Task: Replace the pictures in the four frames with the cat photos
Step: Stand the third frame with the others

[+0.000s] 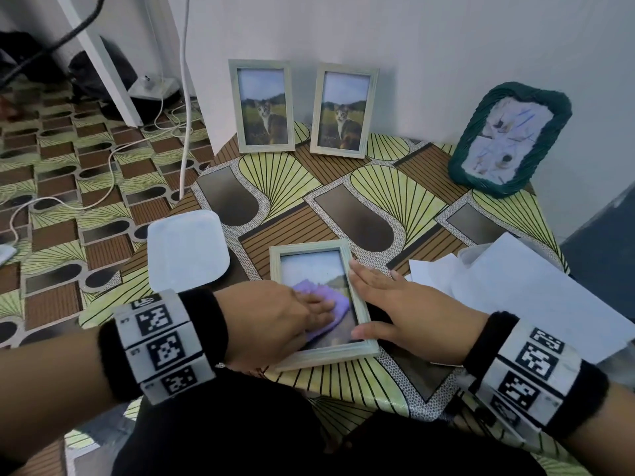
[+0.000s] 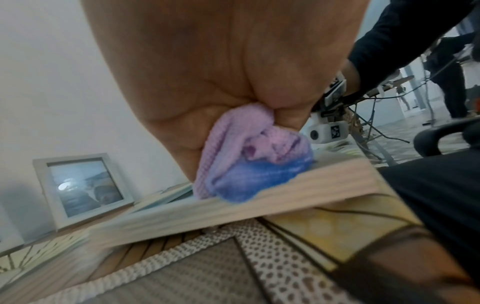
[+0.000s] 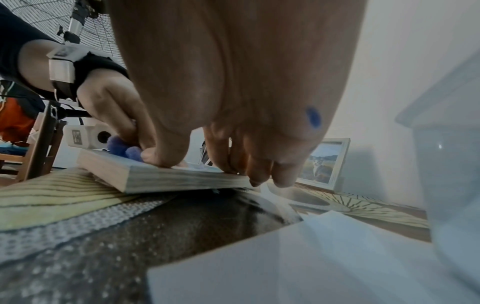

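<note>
L hand (image 1: 275, 321) clutching purple cloth (image 1: 330, 310) on frame (image 1: 357, 304) glass; R hand (image 1: 402, 304) flat along frame's rt edge.

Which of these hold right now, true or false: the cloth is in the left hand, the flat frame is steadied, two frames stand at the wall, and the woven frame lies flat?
1. The left hand presses a purple cloth on the flat pale wooden frame. True.
2. The right hand is lifted clear of that frame. False: it rests on its right edge.
3. Two pale wooden frames with cat photos stand against the wall. True.
4. The dark green woven frame lies flat. False: it leans against the wall.
</note>
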A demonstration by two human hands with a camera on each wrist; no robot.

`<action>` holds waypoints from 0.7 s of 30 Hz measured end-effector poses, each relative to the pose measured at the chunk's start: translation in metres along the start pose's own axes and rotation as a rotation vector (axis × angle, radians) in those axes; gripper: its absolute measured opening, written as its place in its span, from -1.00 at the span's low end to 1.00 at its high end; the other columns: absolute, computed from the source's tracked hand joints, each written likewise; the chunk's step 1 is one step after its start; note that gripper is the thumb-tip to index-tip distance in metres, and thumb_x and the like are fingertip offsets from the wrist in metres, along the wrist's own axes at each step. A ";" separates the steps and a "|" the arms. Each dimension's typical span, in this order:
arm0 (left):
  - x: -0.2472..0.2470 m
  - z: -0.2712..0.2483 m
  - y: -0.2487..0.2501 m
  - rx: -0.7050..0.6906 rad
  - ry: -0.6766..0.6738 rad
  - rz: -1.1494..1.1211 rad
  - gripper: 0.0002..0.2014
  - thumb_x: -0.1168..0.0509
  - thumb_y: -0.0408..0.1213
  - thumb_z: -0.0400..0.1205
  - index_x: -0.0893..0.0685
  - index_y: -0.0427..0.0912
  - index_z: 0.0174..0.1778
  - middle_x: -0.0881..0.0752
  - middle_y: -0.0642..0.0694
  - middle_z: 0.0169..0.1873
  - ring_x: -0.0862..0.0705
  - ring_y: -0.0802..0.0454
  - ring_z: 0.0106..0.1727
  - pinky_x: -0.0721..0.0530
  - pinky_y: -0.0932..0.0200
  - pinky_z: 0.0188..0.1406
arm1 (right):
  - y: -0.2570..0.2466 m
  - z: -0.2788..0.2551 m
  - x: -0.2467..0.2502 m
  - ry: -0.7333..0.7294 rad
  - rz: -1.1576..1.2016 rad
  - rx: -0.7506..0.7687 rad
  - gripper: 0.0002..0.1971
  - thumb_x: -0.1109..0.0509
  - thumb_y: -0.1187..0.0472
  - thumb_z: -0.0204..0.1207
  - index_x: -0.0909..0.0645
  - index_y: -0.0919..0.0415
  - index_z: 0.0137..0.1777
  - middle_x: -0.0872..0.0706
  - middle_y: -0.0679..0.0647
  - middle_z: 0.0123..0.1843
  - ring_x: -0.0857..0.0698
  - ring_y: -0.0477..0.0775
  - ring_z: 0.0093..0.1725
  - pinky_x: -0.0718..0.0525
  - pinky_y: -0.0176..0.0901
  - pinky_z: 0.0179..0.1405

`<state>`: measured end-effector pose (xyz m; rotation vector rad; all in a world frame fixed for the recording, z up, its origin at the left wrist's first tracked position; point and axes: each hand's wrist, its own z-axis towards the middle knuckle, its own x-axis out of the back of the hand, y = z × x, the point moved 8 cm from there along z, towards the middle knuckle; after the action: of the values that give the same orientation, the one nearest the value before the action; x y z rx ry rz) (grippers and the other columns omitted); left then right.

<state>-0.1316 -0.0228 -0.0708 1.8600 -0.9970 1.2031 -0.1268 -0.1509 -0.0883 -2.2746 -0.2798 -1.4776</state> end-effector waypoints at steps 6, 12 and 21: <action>0.001 0.021 -0.014 0.087 0.019 0.084 -0.48 0.07 -0.13 0.78 -0.14 -0.02 0.71 -0.15 0.07 0.70 -0.19 0.10 0.68 -0.28 0.08 0.60 | 0.001 0.001 -0.001 0.008 0.001 -0.008 -0.10 -0.12 -0.34 0.60 0.22 0.06 0.75 0.35 -0.09 0.73 0.23 -0.17 0.72 0.15 -0.12 0.72; 0.013 0.030 -0.035 0.189 0.065 0.100 -0.51 0.06 -0.17 0.76 -0.31 -0.03 0.65 -0.35 0.02 0.63 -0.43 -0.05 0.57 -0.44 0.01 0.48 | -0.001 0.001 0.002 0.011 -0.030 -0.026 -0.09 -0.15 -0.33 0.60 0.20 0.09 0.75 0.28 -0.03 0.76 0.20 -0.10 0.73 0.15 -0.07 0.71; 0.020 0.031 -0.045 0.292 0.107 0.214 -0.59 0.00 -0.22 0.71 -0.52 -0.17 0.44 -0.64 -0.15 0.38 -0.65 -0.14 0.32 -0.63 -0.06 0.28 | -0.004 0.001 0.006 0.012 -0.081 -0.033 -0.09 -0.13 -0.34 0.60 0.17 0.11 0.75 0.25 -0.01 0.77 0.18 -0.09 0.73 0.15 -0.04 0.71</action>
<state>-0.0741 -0.0333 -0.0689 1.9186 -1.0238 1.6328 -0.1255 -0.1471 -0.0819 -2.3038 -0.3500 -1.5460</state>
